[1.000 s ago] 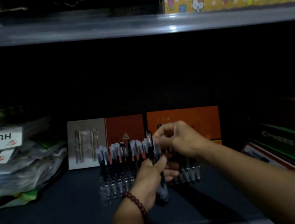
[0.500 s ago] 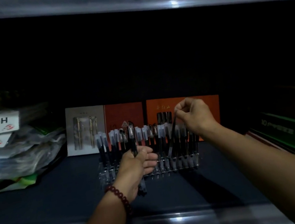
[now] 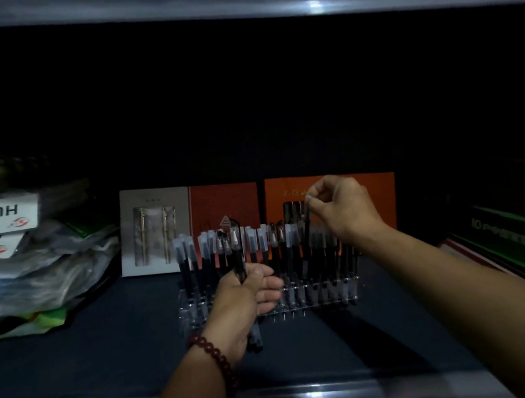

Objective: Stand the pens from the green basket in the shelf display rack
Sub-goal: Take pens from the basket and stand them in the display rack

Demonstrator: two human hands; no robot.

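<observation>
My right hand point(image 3: 342, 209) is over the right half of the clear acrylic display rack point(image 3: 325, 292), its fingers point(image 3: 314, 195) pinched together on the capped top of one slim black pen point(image 3: 305, 236). That pen runs steeply downward from the fingers. Its long axis is nearly upright but tilted, with the lower end leaning toward the rack's middle among the pens already standing there. I cannot tell whether the tip sits in a slot. The next move probably depends on squaring that axis up over a free hole. My left hand point(image 3: 246, 298), in front of the rack's centre, grips a bundle of spare black pens point(image 3: 238, 258) upright. The green basket is out of view.
</observation>
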